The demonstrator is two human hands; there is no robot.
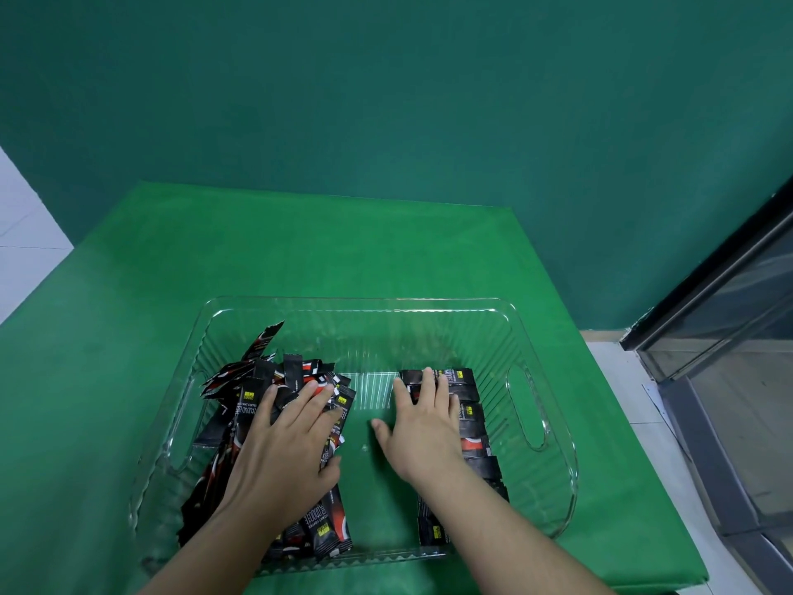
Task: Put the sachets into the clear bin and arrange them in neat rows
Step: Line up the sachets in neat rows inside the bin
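The clear bin [356, 309], ribbed plastic with a handle slot at each end, sits low in the centre of the frame. In its left half lies a loose pile of sachets [251, 392], black with red and white print, overlapping at mixed angles, a few tipped against the left wall. Along the right side a row of sachets [474, 427] lies flat, apparently edge to edge.

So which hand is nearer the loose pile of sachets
Left. The left hand lies flat on the loose pile at the bin's left side. The right hand is across the bare middle, resting on the neat row at the right.
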